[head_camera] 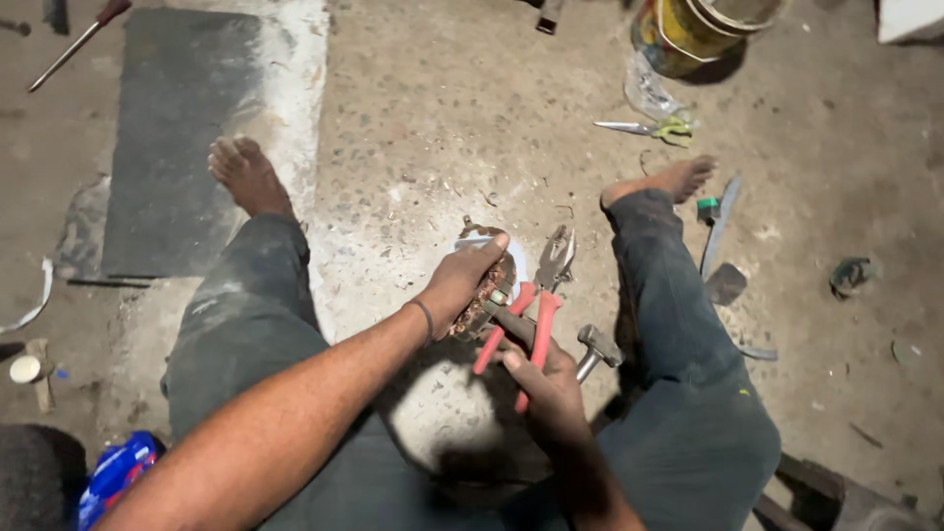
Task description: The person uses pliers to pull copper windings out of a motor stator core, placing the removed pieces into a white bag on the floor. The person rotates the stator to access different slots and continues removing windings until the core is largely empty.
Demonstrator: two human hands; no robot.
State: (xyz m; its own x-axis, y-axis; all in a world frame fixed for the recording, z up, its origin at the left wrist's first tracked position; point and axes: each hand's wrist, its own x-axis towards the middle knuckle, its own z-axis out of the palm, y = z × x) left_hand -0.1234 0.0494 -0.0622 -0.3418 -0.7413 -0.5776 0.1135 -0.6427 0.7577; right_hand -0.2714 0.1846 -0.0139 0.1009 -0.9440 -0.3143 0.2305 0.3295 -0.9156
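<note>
Holding the rusty coil part [484, 295] tight on the floor [433, 128] with the left hand [462, 278], just beside the right hand [546, 383], works best if the right hand, closed on the red pliers [536, 315], grips firmly and pulls slowly, away from the hammer [595, 349] next to it.

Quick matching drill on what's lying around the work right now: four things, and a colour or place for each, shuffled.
Things:
1. pliers
2. scissors
3. hammer
4. can

Descriptions:
A. yellow, at the top edge of the view
B. red handles, gripped by the right hand
C. green handles, lying on the floor beyond the right foot
D. metal head, on the floor just right of the hands

Pairs: 1-B, 2-C, 3-D, 4-A
</note>
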